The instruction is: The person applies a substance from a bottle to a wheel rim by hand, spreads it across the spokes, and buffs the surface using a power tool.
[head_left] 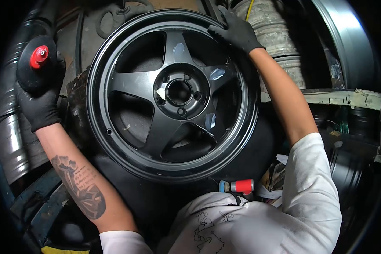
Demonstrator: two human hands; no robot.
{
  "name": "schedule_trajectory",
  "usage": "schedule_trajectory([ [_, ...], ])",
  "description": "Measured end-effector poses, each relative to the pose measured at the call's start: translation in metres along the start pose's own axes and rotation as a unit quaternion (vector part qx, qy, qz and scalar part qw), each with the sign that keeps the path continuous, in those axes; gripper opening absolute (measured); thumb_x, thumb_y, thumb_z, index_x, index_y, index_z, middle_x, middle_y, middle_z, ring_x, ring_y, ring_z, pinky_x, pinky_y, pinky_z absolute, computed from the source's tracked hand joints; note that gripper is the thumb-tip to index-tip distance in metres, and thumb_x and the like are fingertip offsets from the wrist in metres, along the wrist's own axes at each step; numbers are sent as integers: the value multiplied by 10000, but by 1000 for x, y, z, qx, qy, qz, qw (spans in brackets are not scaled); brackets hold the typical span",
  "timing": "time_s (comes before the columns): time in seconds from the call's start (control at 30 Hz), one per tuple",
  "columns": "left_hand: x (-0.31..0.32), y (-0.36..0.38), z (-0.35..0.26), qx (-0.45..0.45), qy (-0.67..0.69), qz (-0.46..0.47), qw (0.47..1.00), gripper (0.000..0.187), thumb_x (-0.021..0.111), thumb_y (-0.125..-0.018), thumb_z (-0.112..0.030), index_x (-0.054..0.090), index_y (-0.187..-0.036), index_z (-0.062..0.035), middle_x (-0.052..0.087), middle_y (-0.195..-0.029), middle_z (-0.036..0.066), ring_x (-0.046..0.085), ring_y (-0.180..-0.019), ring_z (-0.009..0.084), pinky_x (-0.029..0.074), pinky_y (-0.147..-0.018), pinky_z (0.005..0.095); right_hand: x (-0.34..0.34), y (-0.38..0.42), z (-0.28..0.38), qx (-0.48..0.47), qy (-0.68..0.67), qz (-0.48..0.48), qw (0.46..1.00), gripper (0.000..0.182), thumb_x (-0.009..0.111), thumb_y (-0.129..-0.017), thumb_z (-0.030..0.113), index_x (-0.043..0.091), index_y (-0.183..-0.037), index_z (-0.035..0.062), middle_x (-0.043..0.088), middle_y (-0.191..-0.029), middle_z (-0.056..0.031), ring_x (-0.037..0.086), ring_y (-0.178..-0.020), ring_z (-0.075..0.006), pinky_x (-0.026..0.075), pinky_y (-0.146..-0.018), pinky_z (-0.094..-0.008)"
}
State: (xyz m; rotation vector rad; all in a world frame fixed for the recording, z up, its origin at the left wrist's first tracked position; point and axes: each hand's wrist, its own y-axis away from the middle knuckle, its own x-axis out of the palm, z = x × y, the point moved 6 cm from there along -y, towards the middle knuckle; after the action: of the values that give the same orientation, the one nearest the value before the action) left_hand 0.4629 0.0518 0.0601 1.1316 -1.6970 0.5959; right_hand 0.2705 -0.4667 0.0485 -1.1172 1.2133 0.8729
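A black five-spoke wheel rim (133, 82) lies in front of me, its face toward the camera. Pale, smooth patches mark several spokes, and a small whitish flake (161, 93) sits by the hub. At the upper right, my gloved right hand (237, 31) grips the rim's edge, thumb on the inner lip and fingers over the outside. Off to the left, apart from the rim, my gloved left hand (40, 106) holds a black round tool with a red hub (39, 59). The tool's disc hides most of those fingers.
A small red air tool with a blue pad (241, 186) lies below the rim, close to my body. More wheels are stacked at the upper right (275, 38), and a shiny one (351, 42) stands beyond. Dark wheel barrels (12, 139) line the left side.
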Motion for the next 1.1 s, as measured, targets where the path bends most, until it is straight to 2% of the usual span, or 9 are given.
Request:
schedule_trajectory([
  [0.13,-7,-5,-3,13,-46,-62,997,505,615,-980,-258,540,-1419,-21,550,-1460,233,503,-1343,438,365,-1153,692,-39,-20,67,-68,24,-42,996,698,794,-847,450,602,-1355,10,682,-1241,-243,670,-1142,-388,541,-944,-480],
  [0.27,17,8,10,116,-149,-139,972,487,586,-980,-250,567,-1411,-26,566,-1448,238,512,-1341,449,402,-1136,697,-22,-59,128,-135,-1,-16,991,663,725,-914,404,535,-1421,21,691,-1183,-234,676,-1100,-404,541,-954,-488],
  [0.37,33,14,13,160,-201,-163,953,453,549,-994,-262,601,-1375,-23,588,-1420,234,541,-1317,439,453,-1101,690,-31,-66,186,-355,-172,-111,912,584,644,-945,215,505,-1510,168,617,-1339,-209,609,-1227,-393,522,-994,-472],
  [0.57,42,17,11,160,-183,-171,955,464,497,-1003,-306,605,-1372,-47,597,-1422,200,573,-1311,396,465,-1083,646,-28,-54,175,-588,201,-44,783,642,463,-986,175,389,-1568,436,428,-1592,-143,540,-1325,-343,489,-1016,-475],
  [0.77,33,14,14,150,-113,-181,965,479,528,-992,-353,619,-1363,-64,604,-1423,197,574,-1317,375,449,-1128,607,-18,-73,189,-594,365,-123,706,592,273,-1091,308,147,-1604,575,355,-1666,-139,543,-1347,-380,439,-1008,-521],
  [0.9,24,13,5,147,-116,-149,971,469,529,-1001,-358,634,-1343,-55,621,-1408,193,579,-1314,372,447,-1131,610,-21,-86,189,-478,505,7,718,545,257,-1084,410,202,-1602,573,502,-1513,-167,601,-1151,-372,415,-905,-498],
  [0.93,22,11,4,146,-125,-138,971,467,527,-1004,-357,635,-1341,-52,624,-1404,193,581,-1313,372,448,-1130,611,-34,-80,183,-548,461,-164,679,556,329,-1070,401,249,-1594,569,549,-1425,-157,627,-964,-307,432,-822,-460],
  [1.0,23,12,2,196,-230,-110,947,474,518,-1006,-308,584,-1390,-39,586,-1436,221,554,-1333,390,428,-1135,636,-46,-112,152,-381,431,-187,796,604,430,-1041,317,307,-1591,532,547,-1418,-174,643,-871,-256,456,-760,-410],
  [1.1,36,16,8,176,-131,-119,968,484,540,-985,-237,550,-1419,-22,555,-1457,240,530,-1343,413,405,-1143,659,-71,-112,105,-308,486,-123,808,685,555,-973,230,370,-1603,424,536,-1413,-208,658,-811,-246,493,-696,-398],
])
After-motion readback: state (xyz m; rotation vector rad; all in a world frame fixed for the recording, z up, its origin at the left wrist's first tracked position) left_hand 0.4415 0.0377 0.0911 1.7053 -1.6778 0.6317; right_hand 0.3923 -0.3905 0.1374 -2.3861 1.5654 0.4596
